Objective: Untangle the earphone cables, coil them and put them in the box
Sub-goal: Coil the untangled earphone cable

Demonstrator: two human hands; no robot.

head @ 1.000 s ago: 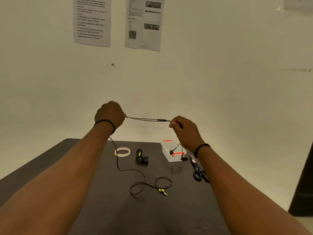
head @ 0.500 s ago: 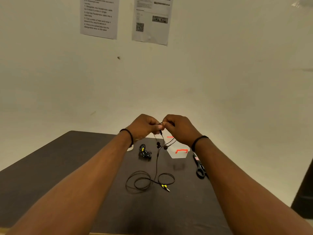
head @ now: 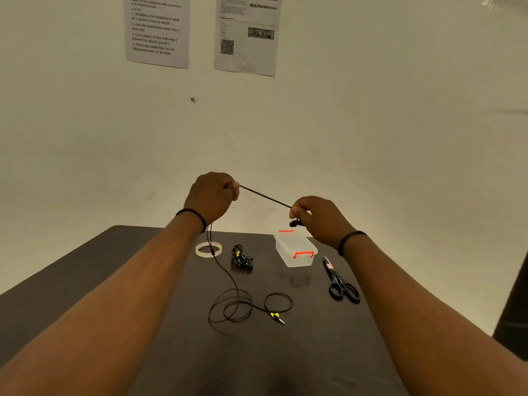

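- On the wall, two printed sheets (head: 158, 30): the left one carries numbered steps, partly legible, "Place the coiled loop into the designated area on the desk"; the right one shows a QR code.
- The left hand (head: 213, 197), raised above the table's (head: 85, 281) far edge, has its fingers curled, pinching the earphone cable (head: 265, 197).
- From there the cable runs taut, sloping down to the right; behind the left wrist it hangs to the tabletop and ends in loose loops with a yellow-collared plug (head: 276, 316) pointing right and toward the viewer.
- A tape roll (head: 209, 249) lies flat below the left wrist.
- A second, bundled earphone set (head: 241, 258) sits just right of it.
- The clear box (head: 295, 248), lid on with orange clasps, appears empty.
- The right hand (head: 320, 218) pinches the cable's other end above the box, earbuds (head: 294, 223) dangling under its fingers.
- Black scissors (head: 340, 282) lie right of the box, blades pointing away.
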